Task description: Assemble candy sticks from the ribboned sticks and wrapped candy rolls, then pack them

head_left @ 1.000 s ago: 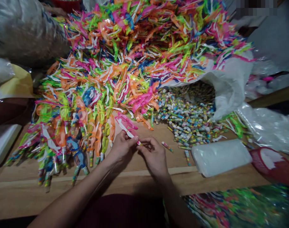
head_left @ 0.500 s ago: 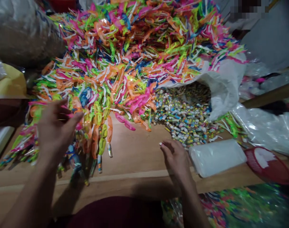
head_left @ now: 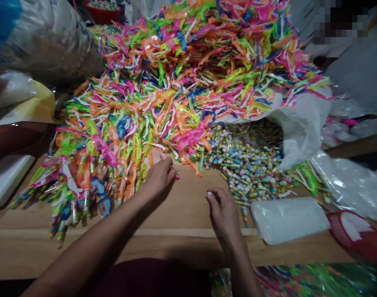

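My left hand [head_left: 160, 176] is closed over a pair of pink toy glasses [head_left: 176, 177] on the table; only small pink parts show around the fingers. My right hand [head_left: 224, 208] is held in a pinch, with the pale end of a small wrapped tube [head_left: 209, 194] at the fingertips; the rest is hidden in the palm. Just beyond it lies a heap of small, colourful wrapped tubes [head_left: 247, 161], spilling out of a white sack [head_left: 302, 123]. Left of my left hand, rows of toy glasses with tubes attached [head_left: 86, 173] overlap, a pink pair [head_left: 104, 150] on top.
A big pile of bright toy glasses [head_left: 188, 62] fills the back of the wooden table [head_left: 188, 210]. At right are a stack of clear plastic bags [head_left: 290, 218] and a red basket [head_left: 355, 235]. A white box [head_left: 10, 179] and stuffed sack [head_left: 61, 45] stand left.
My left hand has moved right, from the rows to the pink glasses near the table's middle. Another pink pair now lies on the rows. My right hand stays near the tubes. The view has shifted slightly.
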Action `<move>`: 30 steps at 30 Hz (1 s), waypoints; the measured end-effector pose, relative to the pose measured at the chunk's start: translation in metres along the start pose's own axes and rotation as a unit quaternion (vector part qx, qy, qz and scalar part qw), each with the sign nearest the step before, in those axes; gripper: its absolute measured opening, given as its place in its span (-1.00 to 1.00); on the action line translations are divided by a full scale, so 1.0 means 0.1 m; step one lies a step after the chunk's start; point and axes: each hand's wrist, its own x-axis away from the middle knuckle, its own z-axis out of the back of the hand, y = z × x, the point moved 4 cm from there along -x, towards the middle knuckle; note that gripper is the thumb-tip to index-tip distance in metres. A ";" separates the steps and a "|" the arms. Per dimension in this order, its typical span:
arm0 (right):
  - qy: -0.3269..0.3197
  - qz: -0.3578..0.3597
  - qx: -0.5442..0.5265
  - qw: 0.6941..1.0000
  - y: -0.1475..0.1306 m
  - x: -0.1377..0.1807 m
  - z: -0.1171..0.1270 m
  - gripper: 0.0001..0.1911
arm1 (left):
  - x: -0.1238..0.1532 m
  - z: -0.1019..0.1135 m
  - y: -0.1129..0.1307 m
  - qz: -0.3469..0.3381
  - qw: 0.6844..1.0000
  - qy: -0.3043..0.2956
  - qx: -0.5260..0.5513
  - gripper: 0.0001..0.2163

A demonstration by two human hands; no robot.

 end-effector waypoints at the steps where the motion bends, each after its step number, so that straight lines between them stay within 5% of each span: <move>1: -0.008 -0.010 -0.030 0.999 -0.07 0.01 -0.04 -0.78 | 0.05 0.01 0.00 0.009 0.999 0.014 0.038 -0.94; 6: -0.045 -0.038 -0.198 0.978 -0.49 0.02 -0.34 -0.80 | 0.28 -0.06 0.11 0.091 0.954 0.071 0.275 -0.73; 15: -0.001 -0.037 -0.242 0.970 -0.71 0.01 -0.44 -0.79 | 0.27 -0.11 0.25 0.181 0.811 0.087 0.549 -0.26; 20: -0.003 -0.008 -0.233 0.972 -0.76 0.00 -0.37 -0.78 | 0.35 -0.24 0.33 0.229 0.699 -0.018 0.677 -0.54; 30: -0.021 -0.054 -0.270 0.961 -0.71 0.02 -0.43 -0.79 | 0.41 -0.35 0.32 0.200 0.694 -0.004 0.692 -0.60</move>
